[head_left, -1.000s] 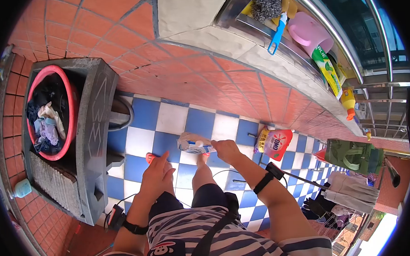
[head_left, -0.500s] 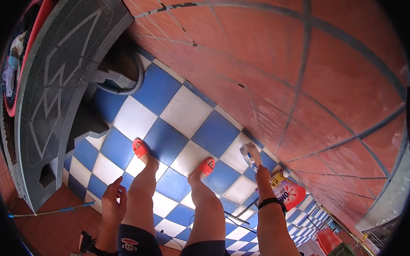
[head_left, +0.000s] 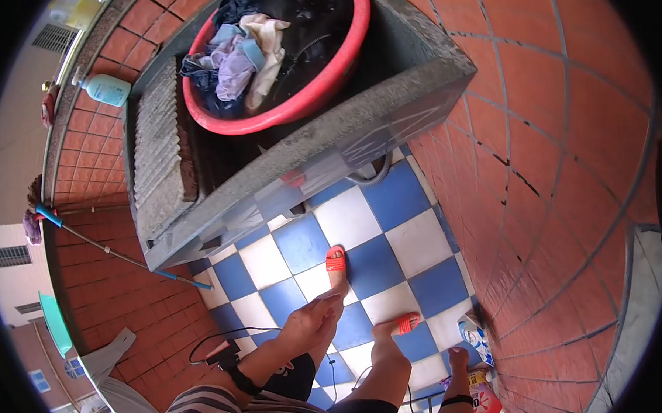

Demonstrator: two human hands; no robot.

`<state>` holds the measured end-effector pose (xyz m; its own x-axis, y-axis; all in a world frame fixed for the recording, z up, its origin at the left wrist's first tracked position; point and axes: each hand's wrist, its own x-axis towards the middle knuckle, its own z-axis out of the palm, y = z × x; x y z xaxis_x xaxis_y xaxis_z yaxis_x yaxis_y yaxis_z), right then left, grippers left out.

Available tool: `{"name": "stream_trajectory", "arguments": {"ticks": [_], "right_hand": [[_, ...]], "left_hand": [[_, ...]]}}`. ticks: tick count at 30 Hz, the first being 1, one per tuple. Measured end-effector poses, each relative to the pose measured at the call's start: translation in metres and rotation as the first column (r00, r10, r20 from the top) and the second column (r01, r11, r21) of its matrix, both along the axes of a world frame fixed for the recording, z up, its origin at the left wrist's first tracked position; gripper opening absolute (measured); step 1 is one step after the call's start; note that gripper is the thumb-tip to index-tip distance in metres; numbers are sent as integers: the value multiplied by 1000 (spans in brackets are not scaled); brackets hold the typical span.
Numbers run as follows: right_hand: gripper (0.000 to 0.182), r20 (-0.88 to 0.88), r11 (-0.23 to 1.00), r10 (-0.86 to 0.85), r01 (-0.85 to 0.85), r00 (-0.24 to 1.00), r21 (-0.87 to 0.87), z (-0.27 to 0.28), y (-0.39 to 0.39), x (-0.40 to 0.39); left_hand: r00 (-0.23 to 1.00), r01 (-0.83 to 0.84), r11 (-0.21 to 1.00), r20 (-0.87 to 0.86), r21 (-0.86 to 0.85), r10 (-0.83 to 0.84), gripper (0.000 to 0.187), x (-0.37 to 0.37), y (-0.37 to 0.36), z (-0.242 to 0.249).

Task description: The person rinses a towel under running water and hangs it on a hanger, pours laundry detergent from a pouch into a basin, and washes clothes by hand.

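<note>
My left hand (head_left: 312,327) is over my left leg, with fingers stretched forward and loosely curved; nothing shows in it. A dark band circles that wrist. Down at the right, my right hand (head_left: 459,358) is low by the wall with its fingers curled in; whatever they hold, if anything, is hidden. Just right of it stands a blue-and-white package (head_left: 476,339). A red, yellow and purple detergent bag (head_left: 486,403) is partly hidden behind my right wrist. Ahead, a red basin (head_left: 250,126) in a stone sink holds dark water and bunched clothes (head_left: 240,66).
The grey stone sink (head_left: 299,152) has a ribbed washboard (head_left: 158,133) at its left. A pump bottle (head_left: 107,90) stands beyond it. A blue-ended pole (head_left: 107,249) leans at the left. Cables (head_left: 226,333) run near my legs. A red tiled wall (head_left: 560,218) borders the right side.
My view has swung up and left, bringing the basin and sink into view. My right hand has drawn back from the blue-and-white package. My left hand has moved forward across my leg.
</note>
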<state>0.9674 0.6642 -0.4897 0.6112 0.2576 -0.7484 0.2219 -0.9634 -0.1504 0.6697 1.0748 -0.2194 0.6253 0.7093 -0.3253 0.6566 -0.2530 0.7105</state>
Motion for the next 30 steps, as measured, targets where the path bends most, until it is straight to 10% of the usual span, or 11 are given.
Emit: {"name": "stream_trajectory", "arguments": {"ticks": [6, 14, 26, 30], "right_hand": [[28, -61, 889, 170, -127, 984, 440, 167, 268, -65], [26, 380, 282, 401, -507, 833, 815, 417, 565, -124], [47, 675, 84, 679, -944, 290, 320, 388, 802, -154], [18, 438, 88, 776, -765, 455, 639, 370, 834, -121]], "left_hand": [[986, -92, 996, 140, -1, 92, 43, -29, 57, 97], [934, -280, 958, 248, 61, 257, 37, -77, 134, 163], [754, -645, 764, 174, 19, 633, 40, -57, 192, 198], [658, -749, 662, 159, 31, 736, 42, -49, 207, 199]]}}
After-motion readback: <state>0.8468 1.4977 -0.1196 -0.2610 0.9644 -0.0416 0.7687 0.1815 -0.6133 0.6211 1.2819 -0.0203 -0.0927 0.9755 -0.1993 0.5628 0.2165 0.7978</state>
